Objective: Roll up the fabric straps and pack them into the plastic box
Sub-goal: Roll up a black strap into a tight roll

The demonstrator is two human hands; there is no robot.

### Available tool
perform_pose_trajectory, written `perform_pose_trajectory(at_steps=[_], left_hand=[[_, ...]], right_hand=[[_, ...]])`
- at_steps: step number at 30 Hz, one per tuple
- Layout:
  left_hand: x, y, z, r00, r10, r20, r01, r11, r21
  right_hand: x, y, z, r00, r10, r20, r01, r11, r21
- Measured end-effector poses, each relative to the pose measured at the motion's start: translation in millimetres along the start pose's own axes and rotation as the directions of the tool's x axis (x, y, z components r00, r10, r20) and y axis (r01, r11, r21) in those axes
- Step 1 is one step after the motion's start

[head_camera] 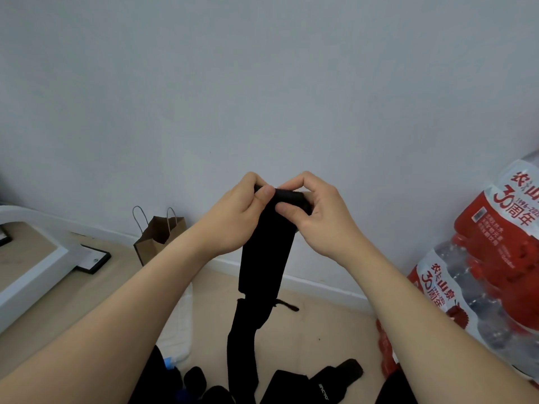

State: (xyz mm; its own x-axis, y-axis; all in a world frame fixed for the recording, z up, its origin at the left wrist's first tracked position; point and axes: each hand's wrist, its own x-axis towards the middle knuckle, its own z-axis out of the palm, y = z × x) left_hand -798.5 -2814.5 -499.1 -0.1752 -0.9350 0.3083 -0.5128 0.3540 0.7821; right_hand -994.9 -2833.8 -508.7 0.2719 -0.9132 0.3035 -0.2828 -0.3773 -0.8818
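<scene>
Strap: black, held up before the wall; top end rolled between both hands, the rest hanging to the floor.
Left hand: raised, forearm extended; thumb and curled fingers pinching the left end of the roll.
Right hand: raised opposite; thumb pressed on the roll's front, fingers curled over its top.
Other straps: black, loose on the floor beside the hanging tail.
Bag: brown paper, upright against the wall; contents not visible.
Packs: shrink-wrapped, red-capped bottles inside, stacked at right.
</scene>
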Motion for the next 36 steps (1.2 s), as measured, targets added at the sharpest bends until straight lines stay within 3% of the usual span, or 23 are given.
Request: perform_pose_trajectory(at_steps=[5,11,14,17,21,28,32,36], left_hand=[[3.7,1.2,2.0,0.992,-0.056,-0.117,0.042,0.992,-0.121],[4.5,1.9,4.3,0.983,-0.156,-0.098,0.134,0.97,-0.205],[3.6,4.4,2.6,0.989,-0.129,-0.072,0.11,0.968,-0.224],[2.8,6.4,2.7,0.994,-0.102,-0.025,0.092,0.96,-0.264],[2.3,6.4,1.7,0.986,-0.166,-0.005,0.153,0.923,-0.354],[1.0,-4.8,-8.9,0.993,-0.099,0.056,0.107,0.983,-0.151],[0.3,-6.7,-10.7,0.996,-0.054,0.075,0.07,0.97,-0.231],[-0.4,-2.9,-12.4,0.991,-0.094,0.093,0.119,0.94,-0.319]], right_hand=[[3.5,-2.7,10.9,0.995,0.087,-0.046,-0.08,0.986,0.144],[3.5,-4.2,13.9,0.994,0.105,-0.033,-0.098,0.982,0.158],[2.6,-6.7,9.7,0.992,0.12,0.037,-0.125,0.951,0.282],[3.6,-7.0,6.9,0.99,0.139,-0.018,-0.122,0.92,0.371],[2.4,-4.4,6.4,0.996,0.073,-0.055,-0.048,0.933,0.357],[1.8,-1.7,4.7,0.996,0.082,-0.024,-0.076,0.98,0.185],[1.3,-3.9,1.7,0.996,0.08,0.042,-0.086,0.985,0.147],[1.8,-5.0,0.1,0.999,0.035,-0.022,-0.03,0.984,0.175]])
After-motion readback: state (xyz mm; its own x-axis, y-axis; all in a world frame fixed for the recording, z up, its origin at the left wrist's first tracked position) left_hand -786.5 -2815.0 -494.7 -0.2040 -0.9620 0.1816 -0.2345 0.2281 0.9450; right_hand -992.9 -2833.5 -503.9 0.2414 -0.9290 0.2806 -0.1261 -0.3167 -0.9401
